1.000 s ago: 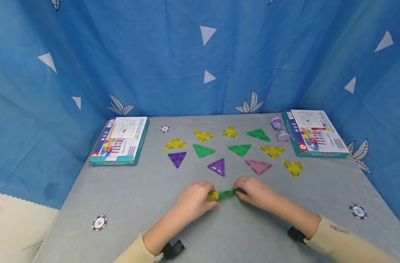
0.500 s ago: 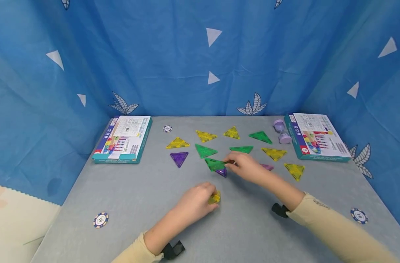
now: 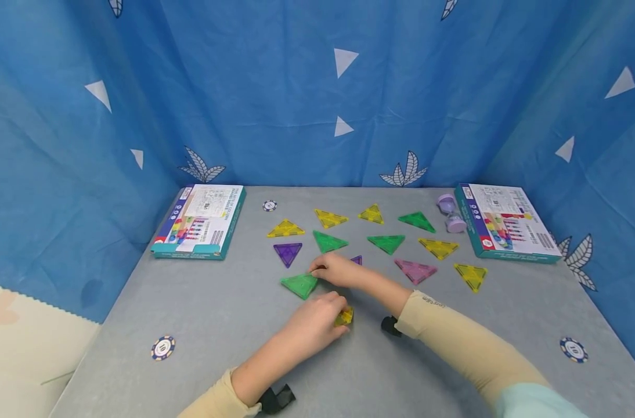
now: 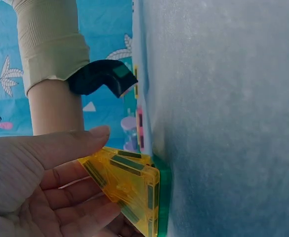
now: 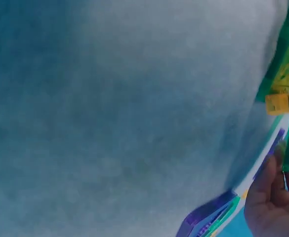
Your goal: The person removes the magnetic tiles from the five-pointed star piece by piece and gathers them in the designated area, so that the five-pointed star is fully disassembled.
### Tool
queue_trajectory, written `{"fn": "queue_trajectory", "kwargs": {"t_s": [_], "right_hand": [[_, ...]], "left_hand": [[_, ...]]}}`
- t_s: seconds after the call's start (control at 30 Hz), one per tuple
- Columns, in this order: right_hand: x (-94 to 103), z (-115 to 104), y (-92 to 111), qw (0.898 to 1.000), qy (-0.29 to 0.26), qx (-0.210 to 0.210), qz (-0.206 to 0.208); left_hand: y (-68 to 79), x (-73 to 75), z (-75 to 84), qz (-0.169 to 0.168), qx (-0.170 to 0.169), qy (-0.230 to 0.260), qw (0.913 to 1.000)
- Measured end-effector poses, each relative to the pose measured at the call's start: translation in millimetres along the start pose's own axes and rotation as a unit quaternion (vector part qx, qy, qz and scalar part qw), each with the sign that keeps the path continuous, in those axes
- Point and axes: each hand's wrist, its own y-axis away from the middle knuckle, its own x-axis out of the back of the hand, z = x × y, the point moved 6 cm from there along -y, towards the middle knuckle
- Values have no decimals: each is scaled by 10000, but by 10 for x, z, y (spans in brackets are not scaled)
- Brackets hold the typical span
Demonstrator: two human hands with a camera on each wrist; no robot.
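Note:
My left hand (image 3: pixel 317 319) grips a small build of translucent yellow triangular magnetic tiles (image 4: pixel 127 182), thumb on the upper edge and fingers behind. A green tile (image 4: pixel 165 197) lies along its table side in the left wrist view. Just beyond the left hand, my right hand (image 3: pixel 334 270) pinches a green triangular magnetic tile (image 3: pixel 299 284) by one corner. That tile appears edge-on between thumb and fingers in the right wrist view. Most of a purple tile (image 3: pixel 356 260) is hidden behind the right hand. Another purple tile (image 3: pixel 288 253) lies farther left.
Loose yellow, green and pink (image 3: pixel 415 270) triangular tiles are spread across the grey table (image 3: pixel 228 325). Two boxes (image 3: pixel 199 220) stand at the back corners, a lilac hourglass (image 3: pixel 451 213) beside the right one. Poker chips (image 3: pixel 163 348) lie near the sides and back.
My right hand has drawn the green tile away from the yellow build, carried it back past the purple tile, then left. My left hand stays nearly in place, gripping the yellow tiles.

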Motion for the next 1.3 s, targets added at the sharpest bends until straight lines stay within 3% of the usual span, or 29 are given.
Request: {"fn": "queue_trajectory", "kwargs": {"t_s": [0.17,0.33,0.5,0.6,0.7,0.8,0.97,1.07,1.3], "right_hand": [[31,-10,81,9989,73,145,445],[117,52,350,9957,10,124,916],[87,140,735,9965,-165,12,814],[-1,131,927,9977,219,79,629],[-92,83,1050,9964,606,325,501],[-142,44,1099,9950,688,430,586],[-138,3,1112,9906,728,329,1107],[-127,-31,1126,9864,827,313,1388],[-133,-110,1126,9778,1191,266,1705]], "left_hand": [[-5,-7,-1,-9,-58,38,10000],[-9,-9,-3,78,-88,86,9999],[36,19,4,409,313,-427,9978],[72,46,7,511,622,-817,9934],[74,51,-6,412,742,-778,9933],[64,42,-36,340,702,-526,9956],[65,0,-114,393,486,15,9980],[67,-25,-176,416,546,311,9972],[69,-14,-240,596,796,-13,9950]]}}
